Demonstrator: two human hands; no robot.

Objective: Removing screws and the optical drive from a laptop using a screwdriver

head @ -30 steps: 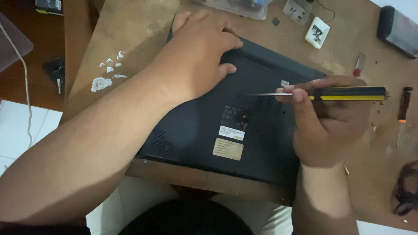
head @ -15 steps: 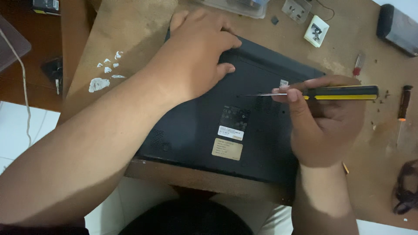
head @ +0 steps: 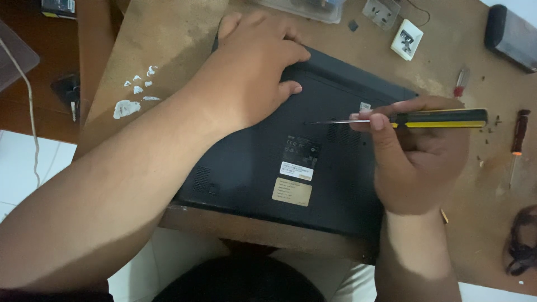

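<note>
A black laptop (head: pixel 302 168) lies upside down on a worn wooden table (head: pixel 168 39), its base with two labels facing up. My left hand (head: pixel 251 67) presses flat on the laptop's upper left part, fingers spread. My right hand (head: pixel 417 159) grips a screwdriver (head: pixel 442 118) with a black and yellow handle. It is held level, and its thin shaft points left, with the tip over the middle of the base, just right of my left thumb.
Two more screwdrivers lie at the right: a red-handled one (head: pixel 460 83) and a brown-handled one (head: pixel 518 140). A small white part (head: pixel 406 39), a dark case (head: pixel 512 36) and a clear box (head: pixel 305 6) sit along the far edge. Tiny screws are scattered near the right side.
My right hand and the screwdriver have drifted slightly left and down, bringing the tip closer to my left thumb. My left hand stays on the laptop.
</note>
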